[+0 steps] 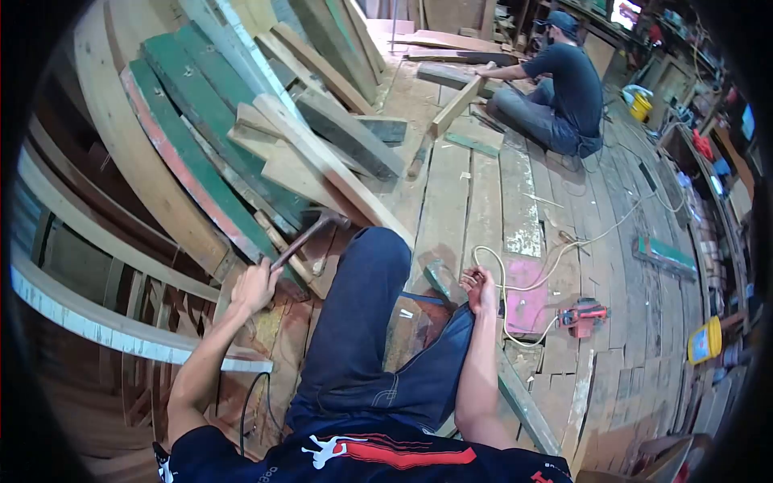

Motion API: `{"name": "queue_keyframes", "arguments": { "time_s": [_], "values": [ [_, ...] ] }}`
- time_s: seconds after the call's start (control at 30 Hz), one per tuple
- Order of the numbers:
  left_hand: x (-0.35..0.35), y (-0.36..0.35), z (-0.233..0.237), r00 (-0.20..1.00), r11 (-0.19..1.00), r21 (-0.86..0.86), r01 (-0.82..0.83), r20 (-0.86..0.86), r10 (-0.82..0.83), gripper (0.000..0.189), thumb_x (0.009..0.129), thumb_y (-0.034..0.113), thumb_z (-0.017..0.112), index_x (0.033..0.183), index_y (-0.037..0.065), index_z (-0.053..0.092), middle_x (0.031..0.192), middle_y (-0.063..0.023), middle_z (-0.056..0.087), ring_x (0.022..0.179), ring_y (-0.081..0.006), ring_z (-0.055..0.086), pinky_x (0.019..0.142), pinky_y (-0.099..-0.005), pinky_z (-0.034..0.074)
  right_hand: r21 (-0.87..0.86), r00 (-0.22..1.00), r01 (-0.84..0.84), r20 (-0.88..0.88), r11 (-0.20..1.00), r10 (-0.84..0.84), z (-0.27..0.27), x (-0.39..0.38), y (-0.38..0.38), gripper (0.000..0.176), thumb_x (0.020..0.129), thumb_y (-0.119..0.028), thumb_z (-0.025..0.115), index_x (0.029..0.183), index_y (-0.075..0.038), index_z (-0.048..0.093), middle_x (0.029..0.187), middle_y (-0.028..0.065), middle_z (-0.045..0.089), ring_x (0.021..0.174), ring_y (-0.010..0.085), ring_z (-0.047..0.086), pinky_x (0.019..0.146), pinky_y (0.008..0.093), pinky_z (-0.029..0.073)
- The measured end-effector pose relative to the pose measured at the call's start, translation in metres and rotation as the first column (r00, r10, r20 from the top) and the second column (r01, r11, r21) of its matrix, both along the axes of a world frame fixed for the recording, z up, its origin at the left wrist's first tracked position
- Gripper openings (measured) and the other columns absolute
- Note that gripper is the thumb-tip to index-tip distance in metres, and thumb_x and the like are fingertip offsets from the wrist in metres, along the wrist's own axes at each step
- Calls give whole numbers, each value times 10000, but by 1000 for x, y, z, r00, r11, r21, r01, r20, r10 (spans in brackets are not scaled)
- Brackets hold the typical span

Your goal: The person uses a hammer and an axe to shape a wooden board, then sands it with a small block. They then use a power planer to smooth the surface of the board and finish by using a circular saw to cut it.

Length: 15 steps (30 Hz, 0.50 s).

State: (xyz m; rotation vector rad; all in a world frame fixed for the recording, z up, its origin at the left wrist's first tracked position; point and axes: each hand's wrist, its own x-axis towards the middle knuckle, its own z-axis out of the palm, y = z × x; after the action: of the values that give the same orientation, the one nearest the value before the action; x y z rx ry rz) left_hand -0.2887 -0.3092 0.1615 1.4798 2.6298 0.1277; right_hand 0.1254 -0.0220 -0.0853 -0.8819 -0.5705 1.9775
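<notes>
My left hand (254, 287) is closed round the handle of a hammer (299, 241), whose metal head points up and away from me, close to the stacked boards. Over my bent right knee, my right hand (481, 290) is raised with its fingers loosely curled and a little apart; I see nothing held in it. A pale wooden beam (330, 169) slants down towards my left knee. Just left of my right hand lies a short green-painted wood piece (440, 279). A pale cord (503, 282) loops beside that hand on the plank floor.
Green-painted planks (197, 121) and loose timbers are piled at the left, beside a curved wooden frame (121, 342). A red power tool (584, 318) lies on the floor at right. Another person (555, 88) sits ahead, holding a wooden piece (457, 105). A yellow bucket (704, 341) stands far right.
</notes>
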Motion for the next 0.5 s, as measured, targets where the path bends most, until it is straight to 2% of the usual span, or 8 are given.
{"name": "queue_keyframes", "arguments": {
  "time_s": [0.1, 0.2, 0.3, 0.33, 0.4, 0.5],
  "values": [
    [-10, 11, -52, 999, 999, -33, 34, 36, -33, 376, 1005, 385, 525, 1027, 10, 534, 800, -302, 659, 786, -504, 652, 682, -592, 510, -12, 1000, -3, -14, 1000, 2, -1, 1, 2, 303, 941, -352, 602, 1025, -61, 621, 976, 122, 657, 837, 260, 656, 738, 389, 555],
    [-8, 43, -89, 995, 989, -140, 49, 90, -37, 410, 1008, 423, 496, 1036, 15, 518, 825, -299, 661, 816, -511, 647, 720, -605, 505, -23, 1000, 6, -21, 1000, -7, 1, 0, 1, 295, 942, -345, 599, 1022, -62, 619, 972, 120, 655, 832, 256, 656, 732, 387, 557],
    [-4, 85, -133, 990, 982, -145, 121, 90, -109, 433, 1015, 444, 471, 1091, 20, 518, 870, -292, 673, 846, -496, 664, 746, -590, 519, -40, 1000, 2, -23, 999, -3, 1, -1, 1, 287, 944, -337, 594, 1023, -63, 615, 964, 114, 652, 833, 252, 655, 732, 388, 556],
    [2, 100, -138, 980, 975, -137, 174, 118, -158, 458, 1021, 464, 446, 1124, 23, 521, 894, -285, 683, 852, -491, 673, 748, -583, 528, -48, 1000, 3, -22, 999, -4, 3, 0, 2, 285, 944, -336, 592, 1024, -63, 615, 963, 112, 652, 833, 252, 655, 733, 387, 556],
    [18, 132, -151, 979, 969, -153, 193, 96, -180, 471, 1021, 465, 443, 1105, 8, 519, 917, -291, 681, 869, -483, 679, 758, -573, 537, -59, 999, 30, -25, 998, -32, 3, 1, 0, 291, 939, -342, 600, 1019, -63, 613, 955, 109, 653, 835, 247, 653, 740, 387, 557],
    [37, 184, -168, 953, 947, -156, 279, 162, -254, 491, 1016, 477, 447, 1100, -1, 522, 932, -290, 685, 918, -477, 679, 799, -567, 536, -85, 996, 66, -50, 994, -70, 1, 2, 1, 295, 932, -347, 607, 1007, -62, 612, 948, 111, 655, 835, 241, 652, 741, 391, 560]
  ]
}}
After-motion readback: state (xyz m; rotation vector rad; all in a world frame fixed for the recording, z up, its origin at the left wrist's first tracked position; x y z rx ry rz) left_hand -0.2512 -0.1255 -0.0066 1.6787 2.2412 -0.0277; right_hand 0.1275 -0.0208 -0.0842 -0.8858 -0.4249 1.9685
